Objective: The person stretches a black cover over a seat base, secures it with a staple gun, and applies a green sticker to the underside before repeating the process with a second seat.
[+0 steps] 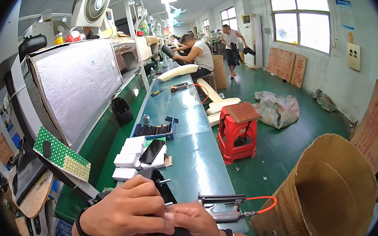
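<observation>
Close in front of me, my left hand (131, 212) is closed over a black curved part (150, 173) with metal bolts sticking out. One bolt (164, 181) points to the right from its upper end. My right hand (197, 224) presses against the left, its fingers pinched at the same part near a second bolt end. Most of the part is hidden under both hands. Just beyond my right hand, a pneumatic staple gun (221, 210) lies on the bench with an orange air hose (270, 205) attached.
On the green bench (191, 138) are white boxes (127, 160), a black phone (152, 151) and a blue tray of black strips (152, 132). A large cardboard drum (274, 220) and a red stool (236, 140) stand right. Other people work farther off.
</observation>
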`<action>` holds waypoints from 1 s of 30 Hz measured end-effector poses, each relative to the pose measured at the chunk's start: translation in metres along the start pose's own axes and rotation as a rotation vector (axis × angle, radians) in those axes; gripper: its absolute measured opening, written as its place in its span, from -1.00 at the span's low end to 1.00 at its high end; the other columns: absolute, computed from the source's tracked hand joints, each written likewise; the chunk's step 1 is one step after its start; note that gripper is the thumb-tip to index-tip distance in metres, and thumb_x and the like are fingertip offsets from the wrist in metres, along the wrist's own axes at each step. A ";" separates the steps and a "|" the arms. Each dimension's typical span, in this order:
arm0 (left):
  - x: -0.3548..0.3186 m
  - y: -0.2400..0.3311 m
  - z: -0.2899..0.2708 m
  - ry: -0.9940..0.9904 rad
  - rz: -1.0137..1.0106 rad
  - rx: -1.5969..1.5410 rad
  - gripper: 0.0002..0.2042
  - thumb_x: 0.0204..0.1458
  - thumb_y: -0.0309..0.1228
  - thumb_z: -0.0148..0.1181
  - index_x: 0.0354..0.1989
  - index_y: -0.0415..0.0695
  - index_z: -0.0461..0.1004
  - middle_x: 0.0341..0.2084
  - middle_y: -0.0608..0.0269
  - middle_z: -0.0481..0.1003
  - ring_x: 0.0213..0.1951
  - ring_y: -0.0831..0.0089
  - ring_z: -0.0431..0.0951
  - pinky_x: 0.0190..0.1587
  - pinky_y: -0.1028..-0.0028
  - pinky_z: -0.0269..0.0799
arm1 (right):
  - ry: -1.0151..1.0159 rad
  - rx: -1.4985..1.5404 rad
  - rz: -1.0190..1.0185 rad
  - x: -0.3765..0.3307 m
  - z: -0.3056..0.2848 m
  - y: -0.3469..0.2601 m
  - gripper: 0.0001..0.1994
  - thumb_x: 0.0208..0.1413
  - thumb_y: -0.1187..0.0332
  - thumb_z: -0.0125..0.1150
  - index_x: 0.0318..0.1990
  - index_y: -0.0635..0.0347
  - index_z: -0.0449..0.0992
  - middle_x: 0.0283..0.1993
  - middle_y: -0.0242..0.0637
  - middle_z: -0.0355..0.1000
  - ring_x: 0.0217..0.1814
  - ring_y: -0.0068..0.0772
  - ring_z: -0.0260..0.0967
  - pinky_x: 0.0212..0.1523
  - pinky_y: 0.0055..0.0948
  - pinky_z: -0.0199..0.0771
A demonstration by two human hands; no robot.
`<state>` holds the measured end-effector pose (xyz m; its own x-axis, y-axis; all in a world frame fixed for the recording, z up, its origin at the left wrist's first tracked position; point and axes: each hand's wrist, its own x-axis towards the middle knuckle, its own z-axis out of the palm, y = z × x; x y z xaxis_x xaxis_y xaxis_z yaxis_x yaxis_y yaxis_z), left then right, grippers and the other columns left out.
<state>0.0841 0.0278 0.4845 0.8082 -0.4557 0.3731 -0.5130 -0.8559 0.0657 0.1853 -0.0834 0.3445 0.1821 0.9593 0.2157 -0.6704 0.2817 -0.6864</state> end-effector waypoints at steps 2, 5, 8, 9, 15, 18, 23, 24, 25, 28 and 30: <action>-0.002 0.005 0.003 -0.002 -0.033 0.015 -0.73 -0.34 -0.24 0.50 -0.58 -0.02 0.48 -0.62 0.41 0.31 -0.47 0.40 0.33 -0.37 0.45 0.15 | -0.150 -0.068 0.001 0.001 0.000 -0.003 -0.75 0.26 0.35 -0.05 -0.38 0.31 0.46 -0.41 -0.44 0.37 -0.36 -0.75 0.25 -0.32 -0.69 0.25; -0.003 0.011 0.003 -0.025 -0.069 0.065 -0.77 -0.28 -0.28 0.44 -0.62 -0.03 0.46 -0.62 0.40 0.28 -0.46 0.38 0.31 -0.35 0.43 0.14 | -0.211 -0.235 -0.035 -0.007 0.001 -0.008 -0.72 0.31 0.31 -0.13 -0.29 0.35 0.44 -0.36 -0.43 0.40 -0.31 -0.70 0.28 -0.28 -0.64 0.27; -0.002 0.016 0.003 -0.046 -0.074 0.090 -0.79 -0.25 -0.32 0.37 -0.65 -0.04 0.41 -0.61 0.37 0.25 -0.45 0.37 0.27 -0.35 0.40 0.13 | -0.219 -0.407 -0.083 -0.015 -0.007 -0.009 -0.71 0.30 0.26 -0.11 -0.22 0.35 0.41 -0.38 -0.44 0.38 -0.35 -0.64 0.26 -0.31 -0.57 0.26; -0.001 0.020 0.001 -0.065 -0.083 0.109 -0.78 -0.20 -0.33 0.33 -0.65 -0.06 0.38 -0.59 0.35 0.25 -0.44 0.38 0.29 -0.31 0.41 0.17 | -0.349 -0.504 -0.117 -0.015 -0.010 -0.012 -0.73 0.29 0.23 -0.09 -0.33 0.28 0.32 -0.47 -0.49 0.25 -0.43 -0.66 0.15 -0.40 -0.58 0.16; -0.003 0.016 0.007 -0.029 -0.111 0.112 -0.79 -0.28 -0.34 0.35 -0.67 -0.05 0.38 -0.62 0.33 0.23 -0.44 0.32 0.28 -0.35 0.35 0.16 | -0.368 -0.553 -0.286 -0.015 -0.010 -0.015 -0.65 0.25 0.28 0.01 -0.57 0.23 0.22 -0.61 -0.44 0.10 -0.56 -0.66 0.00 -0.54 -0.53 0.02; -0.007 0.010 0.006 -0.033 -0.125 0.056 -0.79 -0.21 -0.30 0.36 -0.64 -0.05 0.42 -0.59 0.32 0.28 -0.38 0.26 0.33 -0.31 0.32 0.19 | -0.242 -0.541 -0.341 -0.023 -0.011 -0.013 -0.68 0.25 0.33 -0.01 -0.57 0.25 0.30 -0.63 -0.46 0.14 -0.58 -0.67 0.04 -0.55 -0.55 0.04; -0.021 0.005 0.010 0.036 -0.138 0.036 -0.67 -0.04 -0.08 0.21 -0.61 -0.10 0.48 -0.60 0.33 0.28 -0.37 0.27 0.32 -0.16 0.24 0.29 | -0.230 -0.307 -0.112 -0.003 -0.015 0.000 -0.68 0.20 0.32 0.07 -0.60 0.25 0.32 -0.63 -0.52 0.18 -0.58 -0.74 0.05 -0.56 -0.61 0.04; -0.025 0.007 0.010 0.029 -0.153 0.029 -0.67 -0.04 -0.08 0.21 -0.61 -0.10 0.48 -0.60 0.33 0.28 -0.37 0.27 0.32 -0.16 0.24 0.29 | -0.230 -0.293 -0.100 0.002 -0.013 0.003 -0.68 0.20 0.32 0.07 -0.60 0.25 0.32 -0.63 -0.52 0.18 -0.58 -0.74 0.05 -0.56 -0.61 0.04; -0.028 0.009 0.011 0.057 -0.161 0.036 -0.67 -0.04 -0.07 0.19 -0.60 -0.08 0.51 -0.60 0.35 0.27 -0.37 0.29 0.32 -0.14 0.23 0.30 | -0.260 -0.288 -0.076 0.005 -0.011 0.006 -0.68 0.20 0.32 0.07 -0.60 0.24 0.33 -0.62 -0.53 0.19 -0.58 -0.75 0.05 -0.56 -0.63 0.05; -0.031 0.011 0.014 0.072 -0.149 0.075 -0.70 -0.18 -0.01 0.28 -0.57 0.02 0.57 -0.59 0.40 0.25 -0.37 0.32 0.31 -0.06 0.16 0.30 | -0.270 -0.265 -0.056 0.010 -0.012 0.010 -0.68 0.20 0.30 0.08 -0.60 0.21 0.36 -0.62 -0.55 0.20 -0.58 -0.80 0.06 -0.56 -0.67 0.08; -0.029 0.020 0.013 0.026 -0.170 0.150 -0.71 -0.36 0.00 0.38 -0.57 0.10 0.58 -0.58 0.42 0.23 -0.37 0.32 0.29 -0.02 0.10 0.27 | -0.255 -0.271 -0.003 0.006 -0.010 0.008 -0.68 0.21 0.29 0.07 -0.59 0.23 0.37 -0.62 -0.57 0.19 -0.57 -0.81 0.03 -0.57 -0.67 0.04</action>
<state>0.0542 0.0211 0.4634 0.8708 -0.2966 0.3921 -0.3192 -0.9477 -0.0078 0.1883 -0.0750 0.3331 -0.0242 0.9325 0.3604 -0.4492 0.3119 -0.8372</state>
